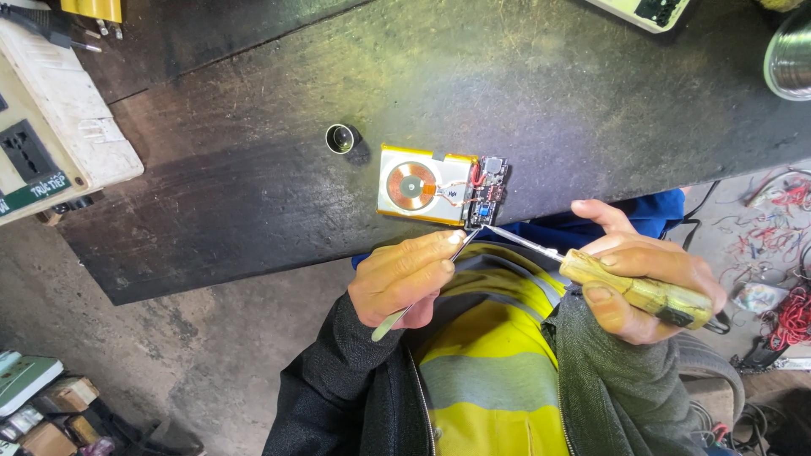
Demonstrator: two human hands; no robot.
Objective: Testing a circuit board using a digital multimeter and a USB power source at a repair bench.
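1. Leftmost, a cream power-strip box (pixel 51 135) lies at the far-left end of the dark workbench (pixel 253 211). It has a black socket face and a green label strip with white lettering along its lower edge. Above it, a yellow part with metal prongs (pixel 91 10) peeks in at the top edge.
2. Below the bench edge, at bottom left, small cardboard boxes (pixel 42 405) sit on the floor; their labels are too small to make out.
3. Further right, a small round metal cap (pixel 340 138) stands alone on the bench, just apart from the work.
4. Next comes a flat silver battery pack (pixel 422 186) with yellow edging and a copper coil on its face. It lies near the bench's front edge, probably so both hands can reach it. A small black circuit board (pixel 487 192) is wired to its right side with thin red leads.
5. Then the left hand (pixel 404 279) is curled closed around metal tweezers (pixel 422 291). Their tip points up at the board's lower corner, seemingly to steady a part there.
6. Beside it, the right hand (pixel 646 279) is clenched around the pale wooden handle of a soldering iron (pixel 629 287). Its thin shaft reaches left so the tip meets the same corner of the board.
7. Finally, at far right, a tangle of red wires (pixel 786 312) lies on the floor, and a shiny solder spool (pixel 790 55) shows at the top corner.
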